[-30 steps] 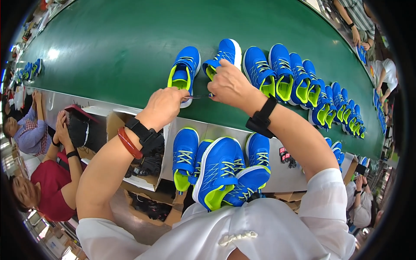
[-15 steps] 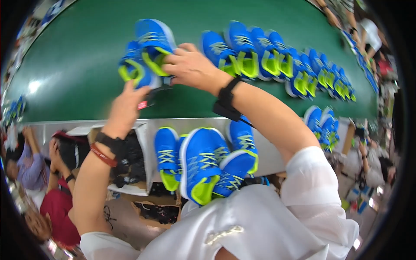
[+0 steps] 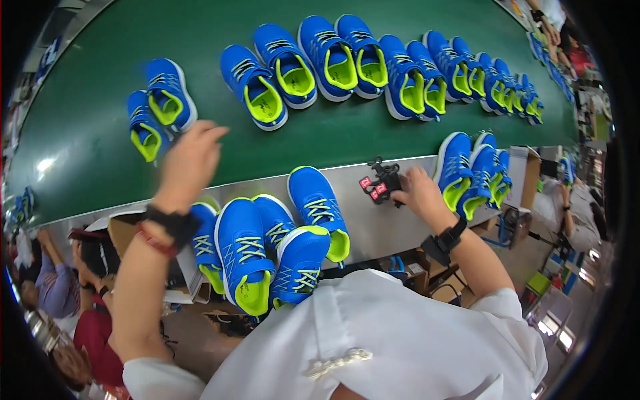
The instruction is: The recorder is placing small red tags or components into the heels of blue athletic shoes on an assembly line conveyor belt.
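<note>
My right hand (image 3: 427,195) pinches a small bunch of black plastic shoe hangers (image 3: 387,177) with red tags, held over the metal ledge. My left hand (image 3: 193,163), slightly blurred, has its fingers stretched out and holds nothing that shows. It is just beside a pair of blue sneakers with lime-green linings, a nearer sneaker (image 3: 145,127) and a farther sneaker (image 3: 170,93), standing on the green belt (image 3: 200,27). Close to my body, several more blue sneakers (image 3: 243,250) lie in a cluster at the ledge.
A row of matching sneakers (image 3: 327,57) runs across the belt toward the far right. More sneakers (image 3: 467,170) stand on the ledge (image 3: 367,227) at the right, by a cardboard box (image 3: 527,173). Co-workers sit at the lower left and at the right.
My right hand has left the sneaker and moved right and nearer, carrying the hangers. My left hand stays by the pair. The view has shifted, with the pair lower and farther left.
</note>
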`<act>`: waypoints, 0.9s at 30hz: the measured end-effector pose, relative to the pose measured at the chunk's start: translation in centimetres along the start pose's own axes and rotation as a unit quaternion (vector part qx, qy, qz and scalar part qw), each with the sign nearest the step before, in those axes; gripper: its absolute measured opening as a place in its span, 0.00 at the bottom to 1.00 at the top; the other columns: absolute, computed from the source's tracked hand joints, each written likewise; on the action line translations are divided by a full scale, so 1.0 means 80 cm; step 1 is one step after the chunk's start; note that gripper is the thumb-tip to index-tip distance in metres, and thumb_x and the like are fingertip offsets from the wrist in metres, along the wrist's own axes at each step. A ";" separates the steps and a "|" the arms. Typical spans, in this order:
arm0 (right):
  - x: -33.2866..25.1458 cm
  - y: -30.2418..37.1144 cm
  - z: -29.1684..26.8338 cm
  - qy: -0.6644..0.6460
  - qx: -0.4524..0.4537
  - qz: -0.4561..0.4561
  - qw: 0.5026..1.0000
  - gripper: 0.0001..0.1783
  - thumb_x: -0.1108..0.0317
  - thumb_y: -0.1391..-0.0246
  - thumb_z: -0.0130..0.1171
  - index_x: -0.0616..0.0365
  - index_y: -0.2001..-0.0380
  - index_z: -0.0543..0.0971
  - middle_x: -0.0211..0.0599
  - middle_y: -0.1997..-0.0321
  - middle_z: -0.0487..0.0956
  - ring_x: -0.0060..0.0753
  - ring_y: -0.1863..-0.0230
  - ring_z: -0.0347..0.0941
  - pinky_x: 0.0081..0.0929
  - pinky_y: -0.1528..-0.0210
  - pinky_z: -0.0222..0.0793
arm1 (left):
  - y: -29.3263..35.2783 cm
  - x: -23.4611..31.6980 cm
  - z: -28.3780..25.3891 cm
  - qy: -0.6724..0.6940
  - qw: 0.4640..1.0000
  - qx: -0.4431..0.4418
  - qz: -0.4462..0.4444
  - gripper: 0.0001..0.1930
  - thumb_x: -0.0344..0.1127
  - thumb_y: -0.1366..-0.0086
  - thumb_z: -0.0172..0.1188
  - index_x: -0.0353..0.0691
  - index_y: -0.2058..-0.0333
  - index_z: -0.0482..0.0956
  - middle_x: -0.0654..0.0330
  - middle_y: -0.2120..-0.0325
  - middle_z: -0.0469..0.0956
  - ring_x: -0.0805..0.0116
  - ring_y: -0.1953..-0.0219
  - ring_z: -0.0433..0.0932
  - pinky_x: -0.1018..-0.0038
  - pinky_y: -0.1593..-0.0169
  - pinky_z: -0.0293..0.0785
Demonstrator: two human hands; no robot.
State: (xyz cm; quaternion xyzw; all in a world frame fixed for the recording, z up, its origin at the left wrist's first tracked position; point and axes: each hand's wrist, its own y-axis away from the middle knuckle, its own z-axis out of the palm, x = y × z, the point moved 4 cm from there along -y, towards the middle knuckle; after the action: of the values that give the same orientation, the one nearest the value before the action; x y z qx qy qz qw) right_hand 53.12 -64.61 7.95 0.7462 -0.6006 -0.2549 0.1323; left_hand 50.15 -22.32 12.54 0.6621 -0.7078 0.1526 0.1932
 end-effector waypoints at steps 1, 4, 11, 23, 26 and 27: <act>0.000 0.004 0.006 -0.011 -0.026 0.004 1.000 0.21 0.63 0.60 0.68 0.61 0.67 0.71 0.46 0.63 0.74 0.53 0.59 0.71 0.43 0.59 0.68 | -0.013 0.014 0.018 0.031 0.999 -0.016 -0.001 0.17 0.25 0.46 0.57 0.39 0.55 0.74 0.54 0.57 0.72 0.54 0.59 0.75 0.68 0.57 0.73; 0.011 0.006 0.021 -0.038 -0.024 -0.025 0.999 0.19 0.64 0.61 0.69 0.61 0.71 0.71 0.44 0.66 0.73 0.49 0.63 0.71 0.40 0.63 0.68 | -0.043 0.039 0.057 0.032 0.999 -0.040 -0.004 0.22 0.26 0.49 0.62 0.38 0.52 0.70 0.55 0.52 0.69 0.51 0.62 0.76 0.64 0.58 0.73; 0.011 -0.017 0.016 -0.316 -0.123 -0.006 0.941 0.10 0.70 0.51 0.60 0.62 0.68 0.71 0.36 0.75 0.74 0.28 0.74 0.71 0.26 0.70 0.67 | -0.064 0.001 0.088 0.005 0.999 -0.036 -0.009 0.12 0.28 0.48 0.62 0.37 0.63 0.75 0.53 0.63 0.76 0.50 0.62 0.76 0.62 0.59 0.73; -0.258 -0.103 0.025 -0.513 -0.203 -0.035 0.833 0.13 0.62 0.38 0.43 0.63 0.64 0.66 0.37 0.84 0.75 0.24 0.86 0.70 0.22 0.86 0.65 | -0.060 -0.008 0.085 0.029 0.999 -0.037 0.020 0.09 0.28 0.49 0.62 0.36 0.67 0.77 0.54 0.68 0.77 0.52 0.65 0.76 0.63 0.61 0.74; -0.270 -0.099 0.034 -0.511 -0.204 -0.027 0.835 0.13 0.62 0.38 0.43 0.64 0.63 0.67 0.36 0.84 0.75 0.25 0.87 0.70 0.22 0.86 0.65 | -0.055 -0.014 0.084 0.020 0.999 -0.033 0.023 0.09 0.29 0.48 0.62 0.37 0.67 0.77 0.54 0.68 0.77 0.52 0.66 0.77 0.63 0.62 0.74; -0.271 -0.095 0.036 -0.512 -0.212 -0.030 0.832 0.13 0.62 0.38 0.43 0.63 0.64 0.67 0.36 0.84 0.75 0.24 0.87 0.70 0.22 0.86 0.65 | -0.053 -0.015 0.084 0.012 0.999 -0.033 0.030 0.09 0.30 0.48 0.62 0.37 0.67 0.76 0.55 0.68 0.76 0.52 0.67 0.77 0.63 0.63 0.74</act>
State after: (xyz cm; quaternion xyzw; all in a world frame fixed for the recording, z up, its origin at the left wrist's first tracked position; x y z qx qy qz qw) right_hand 54.69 -41.56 6.52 0.4800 -0.4912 -0.7254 -0.0471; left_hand 53.95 -24.80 5.87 0.6322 -0.7294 0.1429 0.2189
